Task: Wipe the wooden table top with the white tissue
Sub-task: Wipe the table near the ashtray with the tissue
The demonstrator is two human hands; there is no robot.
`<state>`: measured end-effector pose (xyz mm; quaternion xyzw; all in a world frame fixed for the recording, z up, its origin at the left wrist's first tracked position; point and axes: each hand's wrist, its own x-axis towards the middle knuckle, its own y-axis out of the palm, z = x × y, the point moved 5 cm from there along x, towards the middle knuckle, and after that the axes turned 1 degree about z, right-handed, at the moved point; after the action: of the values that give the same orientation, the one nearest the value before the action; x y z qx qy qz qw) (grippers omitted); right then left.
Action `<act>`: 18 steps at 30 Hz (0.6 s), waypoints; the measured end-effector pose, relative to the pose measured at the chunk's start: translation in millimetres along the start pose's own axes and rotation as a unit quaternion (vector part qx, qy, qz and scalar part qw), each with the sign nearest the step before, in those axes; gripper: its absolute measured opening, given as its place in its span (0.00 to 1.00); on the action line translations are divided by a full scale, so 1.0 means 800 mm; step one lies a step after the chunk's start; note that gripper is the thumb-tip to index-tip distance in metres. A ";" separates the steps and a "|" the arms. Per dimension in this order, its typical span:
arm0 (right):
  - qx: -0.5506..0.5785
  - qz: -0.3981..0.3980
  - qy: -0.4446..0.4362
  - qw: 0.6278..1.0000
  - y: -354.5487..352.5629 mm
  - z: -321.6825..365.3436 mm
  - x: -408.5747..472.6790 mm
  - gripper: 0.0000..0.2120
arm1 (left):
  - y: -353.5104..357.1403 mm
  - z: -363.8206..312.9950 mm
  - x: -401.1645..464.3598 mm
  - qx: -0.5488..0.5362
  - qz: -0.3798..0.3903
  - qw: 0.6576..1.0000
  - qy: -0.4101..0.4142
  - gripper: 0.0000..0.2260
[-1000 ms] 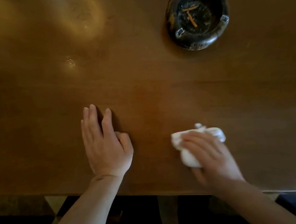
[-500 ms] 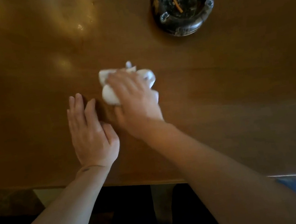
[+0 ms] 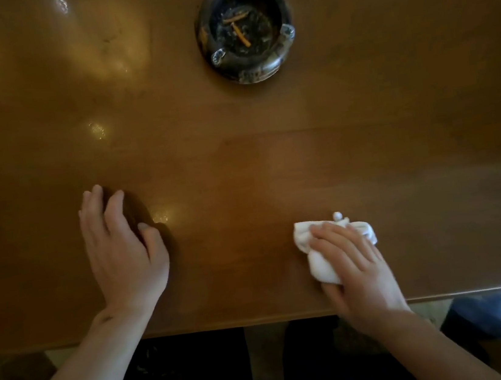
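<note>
The brown wooden table top point(image 3: 239, 165) fills most of the view, glossy with light patches on the left. A crumpled white tissue point(image 3: 316, 264) lies on it near the front edge at the right. My right hand point(image 3: 358, 271) presses down on the tissue, fingers spread over it and thumb under its near end. My left hand point(image 3: 120, 251) rests on the wood to the left, slightly raised onto its fingertips and holding nothing.
A dark round ashtray point(image 3: 245, 27) with orange butts and ash stands at the back centre. The table's front edge point(image 3: 228, 325) runs just below my wrists, with dark floor beneath and a blue-and-white object at the lower right.
My right hand has swept the tissue from beside my left hand back toward the right and nearer the front edge. My left hand has lifted a little at the palm.
</note>
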<state>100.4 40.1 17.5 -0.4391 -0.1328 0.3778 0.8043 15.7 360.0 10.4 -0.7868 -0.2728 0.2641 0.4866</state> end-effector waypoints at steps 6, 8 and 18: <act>-0.022 -0.116 0.157 0.981 -0.077 -0.091 0.002 0.25 | 0.032 -0.119 0.015 -0.037 0.019 0.987 0.158 0.23; -0.030 -0.157 0.194 0.968 -0.098 -0.119 0.009 0.26 | 0.054 -0.172 0.020 -0.044 0.031 0.974 0.221 0.24; -0.045 -0.229 0.191 0.954 -0.075 -0.130 0.011 0.27 | 0.108 -0.267 0.015 -0.037 0.066 0.940 0.333 0.26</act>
<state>192.7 -36.2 5.0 -0.4966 -0.0907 0.0864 0.8589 184.4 202.7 12.8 -0.8634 -0.0518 0.0083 0.5018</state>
